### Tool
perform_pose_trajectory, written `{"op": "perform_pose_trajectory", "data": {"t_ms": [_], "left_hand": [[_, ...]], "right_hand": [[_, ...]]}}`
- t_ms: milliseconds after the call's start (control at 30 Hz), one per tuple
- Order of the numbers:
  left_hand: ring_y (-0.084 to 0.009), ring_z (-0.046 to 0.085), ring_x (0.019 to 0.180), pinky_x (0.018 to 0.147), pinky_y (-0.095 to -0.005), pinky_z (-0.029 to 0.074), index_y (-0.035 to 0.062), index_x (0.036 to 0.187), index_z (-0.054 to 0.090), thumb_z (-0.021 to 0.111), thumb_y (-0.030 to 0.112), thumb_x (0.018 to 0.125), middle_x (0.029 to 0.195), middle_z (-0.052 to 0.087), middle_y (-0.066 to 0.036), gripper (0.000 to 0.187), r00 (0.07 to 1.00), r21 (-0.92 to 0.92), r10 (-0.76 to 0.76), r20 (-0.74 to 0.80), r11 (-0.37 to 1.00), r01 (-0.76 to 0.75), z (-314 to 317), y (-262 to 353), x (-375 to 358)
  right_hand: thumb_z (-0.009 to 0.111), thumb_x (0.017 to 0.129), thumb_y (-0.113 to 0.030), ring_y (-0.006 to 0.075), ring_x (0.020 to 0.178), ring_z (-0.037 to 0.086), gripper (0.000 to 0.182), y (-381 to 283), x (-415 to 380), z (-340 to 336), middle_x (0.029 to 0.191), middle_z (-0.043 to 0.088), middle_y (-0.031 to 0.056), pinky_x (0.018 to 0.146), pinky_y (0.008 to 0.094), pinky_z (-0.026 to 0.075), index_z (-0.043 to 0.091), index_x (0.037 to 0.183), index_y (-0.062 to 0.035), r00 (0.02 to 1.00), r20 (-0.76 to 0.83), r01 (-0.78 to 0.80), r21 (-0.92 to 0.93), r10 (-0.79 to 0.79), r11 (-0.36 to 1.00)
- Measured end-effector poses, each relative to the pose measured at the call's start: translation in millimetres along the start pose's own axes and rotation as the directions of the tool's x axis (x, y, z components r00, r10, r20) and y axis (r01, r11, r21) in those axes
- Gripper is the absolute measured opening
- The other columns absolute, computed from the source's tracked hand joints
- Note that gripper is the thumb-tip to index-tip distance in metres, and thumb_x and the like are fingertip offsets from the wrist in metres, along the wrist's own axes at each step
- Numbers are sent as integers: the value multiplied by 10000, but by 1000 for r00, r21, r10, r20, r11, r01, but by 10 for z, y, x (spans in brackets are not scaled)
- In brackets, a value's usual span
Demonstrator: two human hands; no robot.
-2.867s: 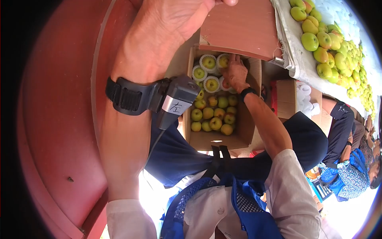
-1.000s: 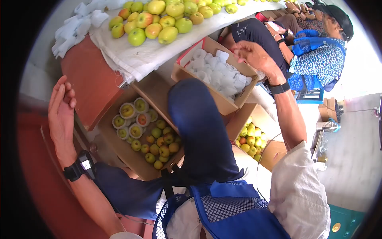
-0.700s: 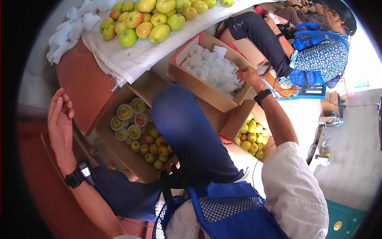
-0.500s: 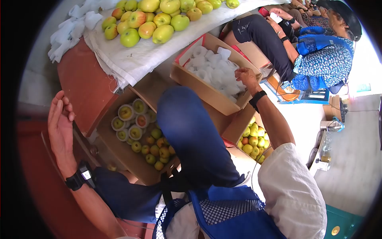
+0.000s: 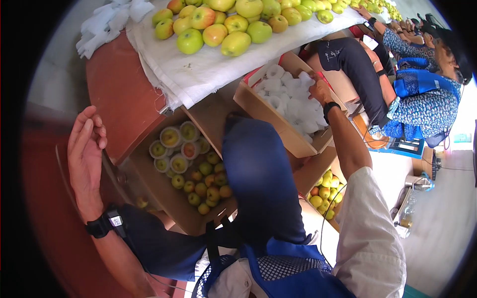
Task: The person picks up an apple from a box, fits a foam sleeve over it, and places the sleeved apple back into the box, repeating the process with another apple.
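My left hand (image 5: 87,149) is raised at the left, its fingers loosely curved and apart, holding nothing, beside the red-brown cabinet (image 5: 117,94). My right hand (image 5: 319,89) reaches to the far side of a cardboard box of white foam nets (image 5: 293,99); its fingers are bent together at the nets, and whether they grip one is hidden. Below, an open carton (image 5: 149,186) holds bare apples (image 5: 201,189) and several apples in foam nets (image 5: 170,137). Part of that carton is hidden by my knee.
Many apples (image 5: 236,43) lie on a white cloth (image 5: 189,74) at the top. More foam nets (image 5: 112,22) are piled at the upper left. Another box of apples (image 5: 325,193) stands right of my knee. A co-worker (image 5: 422,99) sits at the upper right.
The view has shifted, so most things appear farther right. My right hand has moved slightly further over the foam nets. A co-worker's arm now reaches toward the apples at the top right.
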State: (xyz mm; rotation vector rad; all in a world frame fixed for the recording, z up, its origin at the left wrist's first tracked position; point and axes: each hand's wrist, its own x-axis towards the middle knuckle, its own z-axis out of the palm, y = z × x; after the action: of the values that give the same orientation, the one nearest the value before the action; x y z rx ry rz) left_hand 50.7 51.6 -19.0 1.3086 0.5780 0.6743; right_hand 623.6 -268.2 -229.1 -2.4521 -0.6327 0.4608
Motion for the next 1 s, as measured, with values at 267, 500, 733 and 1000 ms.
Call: {"op": "perform_pose_trajectory", "data": {"t_ms": [267, 500, 733, 1000], "left_hand": [[-87, 550, 880, 701, -233, 410, -2, 1335, 581, 550, 166, 1051, 1056, 602, -36, 331, 1000, -8, 28, 14, 1000, -28, 76, 80, -69], [-83, 563, 828, 692, -222, 419, -3, 1284, 603, 573, 157, 1032, 1002, 630, -34, 300, 997, -43, 29, 64, 999, -26, 284, 137, -197], [-91, 589, 817, 699, -218, 442, 0, 1209, 644, 605, 169, 1016, 960, 645, -32, 260, 978, -27, -14, 210, 999, 20, 395, 73, -246], [-92, 616, 859, 718, -225, 453, -7, 1206, 679, 616, 213, 1026, 1049, 696, -52, 291, 956, -43, 44, 290, 999, -32, 485, 164, -309]], "right_hand": [[633, 849, -9, 240, 690, 729, 383, 231, -211, -71, 1020, 723, 168, 514, 305, 520, 600, 1229, 24, 996, -91, 14, 389, 24, 921], [540, 922, 34, 158, 688, 712, 260, -557, -1067, -642, 1056, 731, 120, 475, 223, 387, 601, 1159, -54, 997, -29, 66, 793, -70, 606], [449, 924, 44, 128, 789, 697, 361, -2049, -1821, -948, 1050, 728, 112, 585, 204, 433, 612, 1236, -34, 891, -25, 269, 833, -454, 483], [501, 924, 31, 116, 855, 684, 370, -3460, -2440, -619, 1066, 736, 65, 671, 214, 421, 613, 1271, -32, 605, 204, 432, 728, -769, 533]]}}
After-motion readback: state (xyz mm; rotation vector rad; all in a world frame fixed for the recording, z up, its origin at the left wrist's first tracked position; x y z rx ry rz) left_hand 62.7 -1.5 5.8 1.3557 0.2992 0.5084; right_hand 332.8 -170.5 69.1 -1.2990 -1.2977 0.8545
